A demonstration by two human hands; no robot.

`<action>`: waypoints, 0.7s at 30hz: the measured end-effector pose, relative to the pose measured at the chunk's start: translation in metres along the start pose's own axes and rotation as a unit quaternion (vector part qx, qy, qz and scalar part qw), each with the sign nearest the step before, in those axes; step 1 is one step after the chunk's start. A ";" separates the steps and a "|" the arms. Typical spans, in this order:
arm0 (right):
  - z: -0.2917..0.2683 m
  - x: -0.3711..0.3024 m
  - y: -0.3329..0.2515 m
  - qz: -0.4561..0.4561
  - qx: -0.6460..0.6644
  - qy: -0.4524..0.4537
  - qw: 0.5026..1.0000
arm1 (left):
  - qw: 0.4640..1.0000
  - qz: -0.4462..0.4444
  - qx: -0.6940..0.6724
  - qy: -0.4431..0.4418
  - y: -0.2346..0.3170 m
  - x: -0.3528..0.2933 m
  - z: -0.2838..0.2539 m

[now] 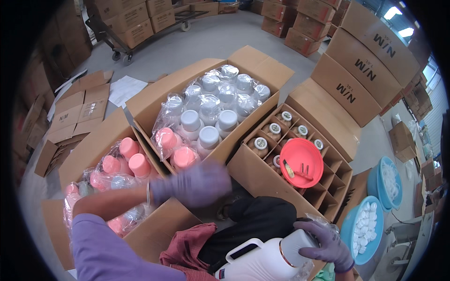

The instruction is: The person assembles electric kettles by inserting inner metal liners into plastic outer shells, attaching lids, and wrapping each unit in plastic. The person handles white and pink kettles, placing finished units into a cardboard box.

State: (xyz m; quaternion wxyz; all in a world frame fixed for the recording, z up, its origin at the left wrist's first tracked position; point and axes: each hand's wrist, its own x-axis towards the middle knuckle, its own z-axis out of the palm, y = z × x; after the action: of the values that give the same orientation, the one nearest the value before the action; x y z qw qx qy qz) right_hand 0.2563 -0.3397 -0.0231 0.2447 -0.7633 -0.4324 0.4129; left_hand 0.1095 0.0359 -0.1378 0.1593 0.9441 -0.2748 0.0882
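A white vacuum flask [260, 260] with a handle and a grey cup lid [298, 247] lies tilted across my lap. My right hand [328, 246], in a purple glove, is closed round the grey lid, with clear plastic film beside it. My left hand [199, 183], also gloved, is smeared by motion, so its fingers cannot be made out. It hovers by the near edge of an open carton [140, 110] of bagged flasks with white and pink lids. A second carton [185, 220] with pink-lidded flasks [139, 165] lies under my left forearm.
A divided carton [272, 185] holds several bottle-like liners with white-rimmed tops, and a red basin [307, 154] with small tools sits on it. Blue tubs [347, 234] with white parts stand at the right. Stacked cartons [313, 35], a trolley [126, 52] and flattened cardboard [77, 112] lie beyond.
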 end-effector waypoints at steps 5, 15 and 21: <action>-0.009 0.012 0.000 0.024 0.045 0.058 0.997 | 0.808 -0.532 0.225 0.113 -0.245 -0.078 0.003; 0.004 0.020 0.132 0.178 0.192 0.181 0.948 | 0.646 -0.692 0.299 -0.120 -0.345 -0.125 0.040; -0.009 0.072 0.103 0.115 0.194 0.225 0.948 | 0.768 -0.456 -0.042 0.447 -0.276 -0.047 -0.030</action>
State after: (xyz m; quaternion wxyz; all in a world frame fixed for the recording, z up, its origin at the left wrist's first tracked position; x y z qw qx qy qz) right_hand 0.3316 -0.3295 -0.1236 0.4304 -0.8185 -0.1870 0.3315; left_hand 0.2187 0.2901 -0.1916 0.3247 0.8046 0.2874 0.4057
